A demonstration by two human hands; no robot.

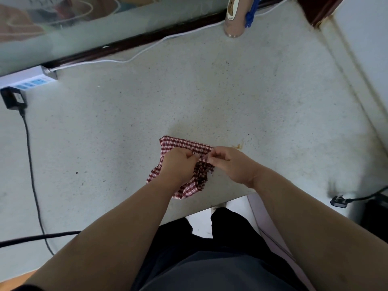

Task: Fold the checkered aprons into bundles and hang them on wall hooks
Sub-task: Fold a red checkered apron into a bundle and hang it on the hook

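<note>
The red-and-white checkered apron (182,144) lies as a small, crumpled bundle just below the centre of the frame, on the speckled white countertop (210,91) and close to its near edge. Both hands meet over its middle; the left hand (178,165) has its fingers curled and pinches a narrow gathered strip of the cloth, probably a tie, though that is too small to tell. The right hand (227,164) pinches the same strip just beside it, fingertips almost touching the left's.

The step in hand looks like cinching or knotting the bundle. To do it well, draw the strip snug across the folded layers while one hand pins them flat, so the folds do not spring open; leave a loop or free end long enough to catch a hook; mind the loose corner at the lower edge, which hangs near the counter's rim and could drag the bundle off.

No wall hook is in view. A power strip (29,80) with a black adapter (13,98) sits at the upper left; a loose black plug (338,202) lies at the right edge.
</note>
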